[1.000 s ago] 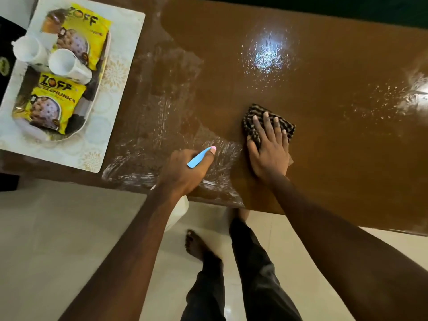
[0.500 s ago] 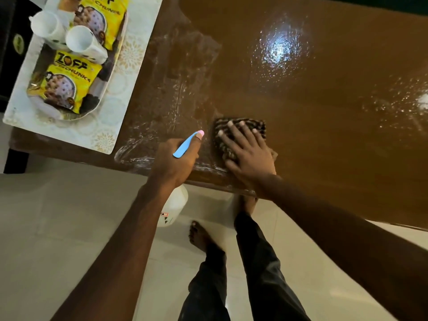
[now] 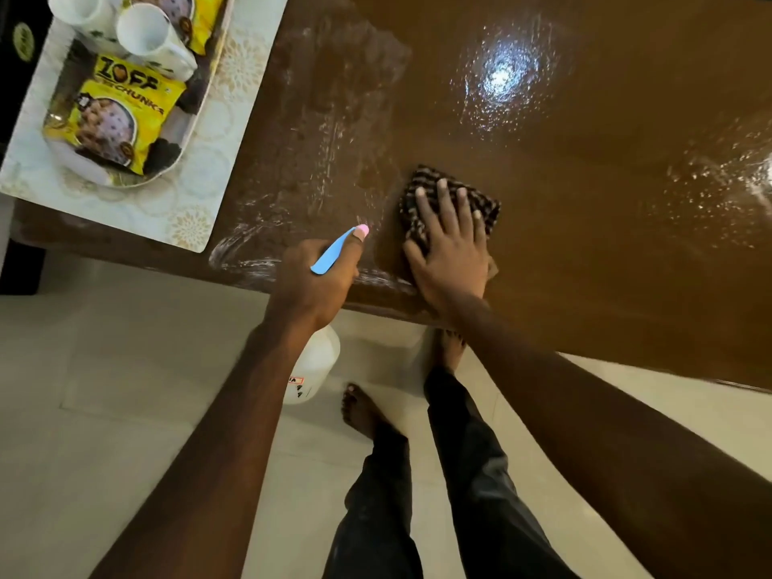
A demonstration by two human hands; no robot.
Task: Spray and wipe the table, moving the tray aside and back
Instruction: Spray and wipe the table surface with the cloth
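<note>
Striped cloth shifted under right hand.

Brown table, dark checked cloth, yellow packets, white cups.

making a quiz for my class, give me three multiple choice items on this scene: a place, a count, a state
1. Where is the tray? A) at the left end of the table, on a placemat B) on the floor C) on a chair
2. How many white cups are on it? A) one B) two C) four
3. What is the right hand doing? A) hanging idle B) gripping a cup C) pressing flat on the cloth
1A: it rests on the placemat at the left end. 2B: two cups show. 3C: straight fingers lie on the cloth.
</note>
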